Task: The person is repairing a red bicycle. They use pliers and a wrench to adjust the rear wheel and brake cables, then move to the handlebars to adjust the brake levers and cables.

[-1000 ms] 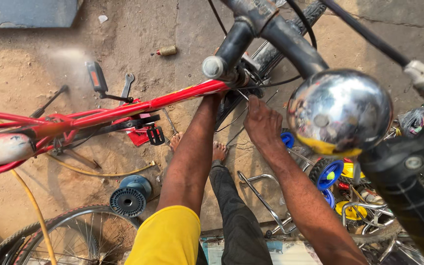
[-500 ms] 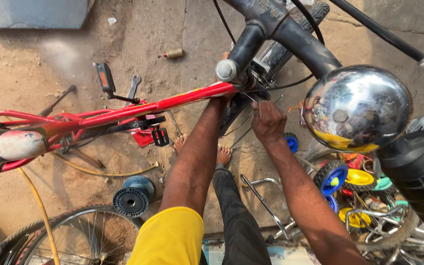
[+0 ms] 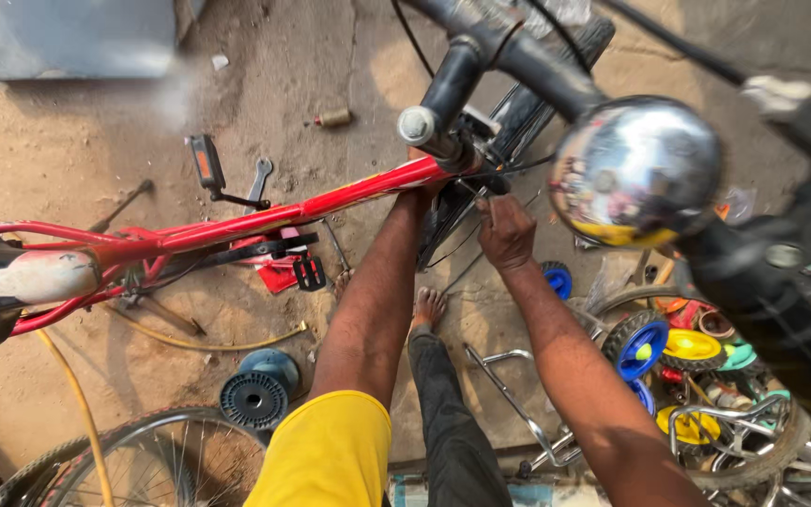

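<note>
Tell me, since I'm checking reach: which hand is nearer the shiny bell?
Right. The right hand is just left of the bell; the left hand grips the red frame farther away.

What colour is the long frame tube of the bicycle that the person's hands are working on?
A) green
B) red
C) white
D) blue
B: the frame tube that runs from the saddle end up to the steering column is bright red, and the left hand grips it at the front end, with the right hand just beside it at the cables.
</note>
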